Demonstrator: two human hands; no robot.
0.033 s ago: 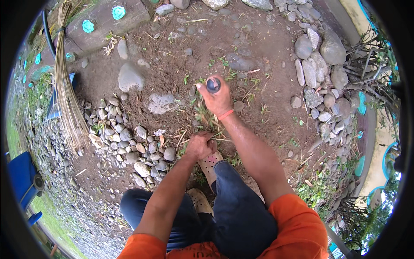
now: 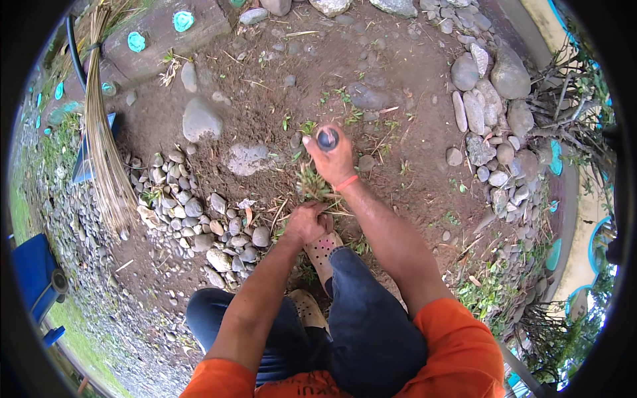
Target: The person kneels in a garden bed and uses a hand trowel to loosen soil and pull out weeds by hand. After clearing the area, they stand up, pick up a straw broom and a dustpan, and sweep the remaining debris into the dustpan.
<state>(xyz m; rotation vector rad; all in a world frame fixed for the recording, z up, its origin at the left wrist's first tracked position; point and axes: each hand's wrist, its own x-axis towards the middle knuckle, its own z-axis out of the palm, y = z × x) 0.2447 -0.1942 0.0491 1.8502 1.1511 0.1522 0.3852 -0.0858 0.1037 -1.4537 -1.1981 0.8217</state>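
My right hand [image 2: 336, 158], with an orange band at its wrist, is wrapped round an upright dark handle [image 2: 327, 138]. The handle shows end-on, and the rest of the tool is hidden below the fist. Closer to me, my left hand [image 2: 308, 223] is low at the ground by the toe of a tan perforated clog [image 2: 323, 252], its fingers closed. A blurred tuft of weeds [image 2: 312, 182] rises just beyond its knuckles, and dry stalks poke out beside the fingers. What lies inside the grip is partly hidden. Bare brown soil [image 2: 411, 179] surrounds both hands.
Heaped stones [image 2: 192, 209] lie left of my left hand. A stick broom [image 2: 106, 146] rests at the far left, over a blue dustpan [image 2: 81, 162]. More stones [image 2: 491, 106] line the right side beside branchy shrubs [image 2: 564, 109]. A flat rock [image 2: 201, 119] sits in the soil.
My right hand and the handle have come slightly down and toward me. The weed tuft shows more plainly between the hands. My left hand stays in place.
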